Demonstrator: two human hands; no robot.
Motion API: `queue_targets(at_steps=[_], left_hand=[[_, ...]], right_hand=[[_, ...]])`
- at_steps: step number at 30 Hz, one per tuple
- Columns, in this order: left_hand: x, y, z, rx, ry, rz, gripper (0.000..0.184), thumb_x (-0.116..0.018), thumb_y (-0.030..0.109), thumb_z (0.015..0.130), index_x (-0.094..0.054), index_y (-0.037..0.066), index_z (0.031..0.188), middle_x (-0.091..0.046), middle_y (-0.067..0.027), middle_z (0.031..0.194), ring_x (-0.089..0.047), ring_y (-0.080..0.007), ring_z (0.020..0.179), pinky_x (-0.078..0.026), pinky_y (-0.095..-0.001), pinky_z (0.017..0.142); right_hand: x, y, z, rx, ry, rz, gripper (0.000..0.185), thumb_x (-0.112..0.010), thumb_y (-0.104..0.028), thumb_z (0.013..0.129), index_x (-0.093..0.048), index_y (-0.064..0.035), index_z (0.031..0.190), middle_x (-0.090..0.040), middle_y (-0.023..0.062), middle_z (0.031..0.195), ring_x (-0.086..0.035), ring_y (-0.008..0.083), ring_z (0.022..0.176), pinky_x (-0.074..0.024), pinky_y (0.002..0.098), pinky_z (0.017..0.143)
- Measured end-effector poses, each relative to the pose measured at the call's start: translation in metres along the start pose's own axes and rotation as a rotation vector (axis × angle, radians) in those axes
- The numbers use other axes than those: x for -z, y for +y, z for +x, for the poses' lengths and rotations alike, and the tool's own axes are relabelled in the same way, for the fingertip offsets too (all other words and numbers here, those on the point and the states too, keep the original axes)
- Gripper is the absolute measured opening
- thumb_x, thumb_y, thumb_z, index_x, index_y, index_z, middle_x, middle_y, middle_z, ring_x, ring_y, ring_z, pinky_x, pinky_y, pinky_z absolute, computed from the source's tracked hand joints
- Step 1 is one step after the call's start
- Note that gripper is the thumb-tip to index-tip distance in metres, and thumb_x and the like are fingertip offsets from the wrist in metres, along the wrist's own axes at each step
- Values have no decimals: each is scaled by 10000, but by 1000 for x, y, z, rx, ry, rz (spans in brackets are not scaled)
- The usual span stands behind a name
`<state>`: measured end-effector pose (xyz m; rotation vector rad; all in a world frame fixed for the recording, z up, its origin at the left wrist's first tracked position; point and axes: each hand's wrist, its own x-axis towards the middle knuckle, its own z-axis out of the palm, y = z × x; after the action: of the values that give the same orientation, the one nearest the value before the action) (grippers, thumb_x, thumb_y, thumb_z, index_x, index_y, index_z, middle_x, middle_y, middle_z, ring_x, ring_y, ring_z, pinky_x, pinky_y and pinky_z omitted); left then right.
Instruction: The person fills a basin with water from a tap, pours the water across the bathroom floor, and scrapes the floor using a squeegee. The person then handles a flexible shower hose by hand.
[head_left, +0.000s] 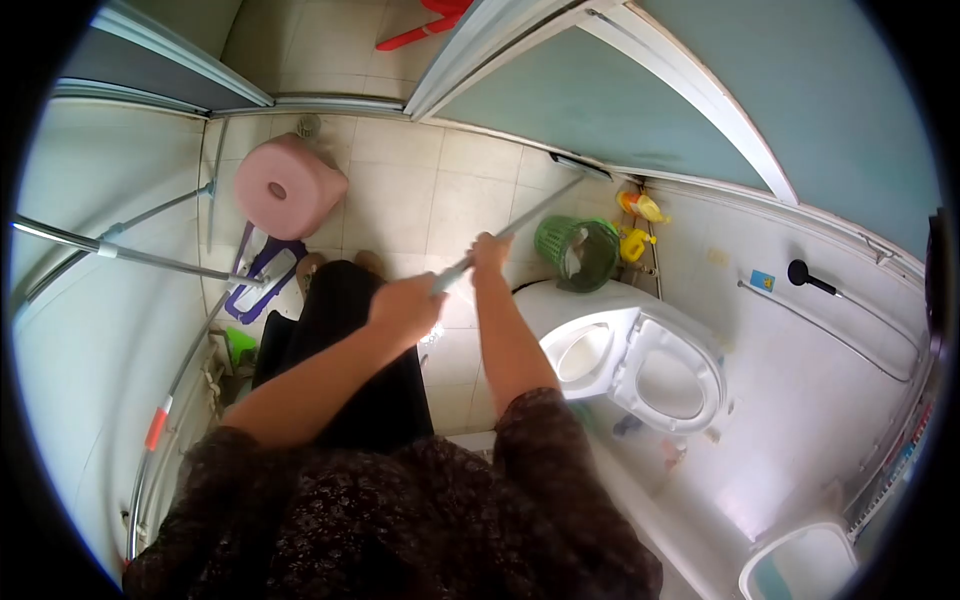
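My left hand [405, 308] is closed around the lower end of a grey pole. Farther up the same pole, my right hand [490, 252] is wrapped round it. The pole belongs to what looks like a floor squeegee [543, 207], slanting away to the upper right. Its dark, narrow head [581, 166] rests on the floor at the foot of the frosted glass partition. Close to the right of the pole stands a green plastic waste basket [560, 235] with a liner or waste inside.
A toilet [668, 385] with its lid up is on the right, with yellow bottles [640, 207] beyond the basket. A pink stool [290, 187] stands on the left, near a purple-edged flat mop [265, 280]. Several poles lean along the left wall. A sliding door track [335, 102] crosses the far side.
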<state>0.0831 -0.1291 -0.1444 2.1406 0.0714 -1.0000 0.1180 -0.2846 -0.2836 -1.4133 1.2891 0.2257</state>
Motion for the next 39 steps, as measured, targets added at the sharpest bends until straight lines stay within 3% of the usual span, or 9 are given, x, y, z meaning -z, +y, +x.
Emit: queue_targets(at_steps=[8, 10, 13, 16, 18, 20, 24, 32, 39], left_hand=[[18, -66, -41, 36, 56, 66, 172, -484, 257, 753, -519, 130, 863, -561, -116, 731, -537, -297, 706, -417, -394, 619], [39, -92, -86, 117, 165, 46, 224, -517, 270, 727, -515, 128, 901, -555, -145, 696, -525, -339, 702, -414, -410, 607], [62, -116, -140, 268, 132, -38, 296, -554, 253, 697, -530, 135, 968, -558, -171, 743, -532, -334, 737, -424, -374, 641], [65, -90, -139, 252, 101, -72, 297, -553, 250, 701, -528, 123, 969, -557, -175, 743, -533, -334, 743, -426, -367, 641], [49, -70, -111, 202, 105, 13, 265, -545, 251, 714, -525, 112, 939, -551, -180, 731, -529, -346, 720, -427, -384, 631], [26, -49, -77, 70, 67, -61, 227, -503, 258, 750, -491, 78, 887, -540, -172, 714, -513, -364, 688, -411, -408, 588], [-19, -21, -32, 21, 14, -47, 174, -495, 229, 752, -477, 73, 826, -534, -142, 658, -517, -338, 650, -406, -407, 550], [-41, -59, -26, -137, 105, 111, 243, -496, 276, 747, -490, 70, 874, -544, -138, 680, -532, -326, 661, -420, -416, 588], [46, -143, -189, 357, 106, -131, 348, -540, 218, 720, -498, 68, 1030, -559, -188, 795, -546, -318, 786, -420, -346, 678]], right_hand=[[-36, 59, -39, 13, -105, -411, 816, -489, -108, 715, 131, -3, 1236, -518, 148, 785, -537, 193, 622, -444, 273, 494], [-57, 61, -109, -30, -200, -521, 760, -454, -155, 737, 89, 38, 1232, -408, 255, 1087, -476, 330, 926, -381, 337, 808], [-84, 151, -132, 359, -151, -989, 715, -418, -157, 746, 64, 49, 1233, -305, 276, 1183, -382, 362, 1044, -296, 338, 902], [-79, 174, -125, 1049, 206, -1210, 704, -403, -152, 745, 62, 52, 1232, -295, 293, 1178, -409, 362, 1023, -333, 349, 874], [-55, 72, -126, 182, -56, -692, 729, -411, -132, 719, 72, 36, 1238, -338, 306, 1135, -475, 352, 935, -396, 355, 788], [-25, 41, -83, 29, -179, -557, 750, -421, -122, 693, 67, 16, 1246, -465, 276, 983, -531, 337, 798, -430, 372, 688], [9, 27, -23, 73, -45, -396, 757, -426, -75, 663, 49, 8, 1246, -529, 193, 721, -553, 255, 611, -449, 337, 518], [9, 44, -9, 37, -169, -427, 834, -447, -51, 682, 198, 8, 1207, -518, 178, 720, -529, 206, 552, -447, 283, 464], [-67, 115, -191, 115, -435, -706, 857, -423, -143, 676, 261, 34, 1161, -516, 282, 737, -531, 364, 629, -439, 394, 584]])
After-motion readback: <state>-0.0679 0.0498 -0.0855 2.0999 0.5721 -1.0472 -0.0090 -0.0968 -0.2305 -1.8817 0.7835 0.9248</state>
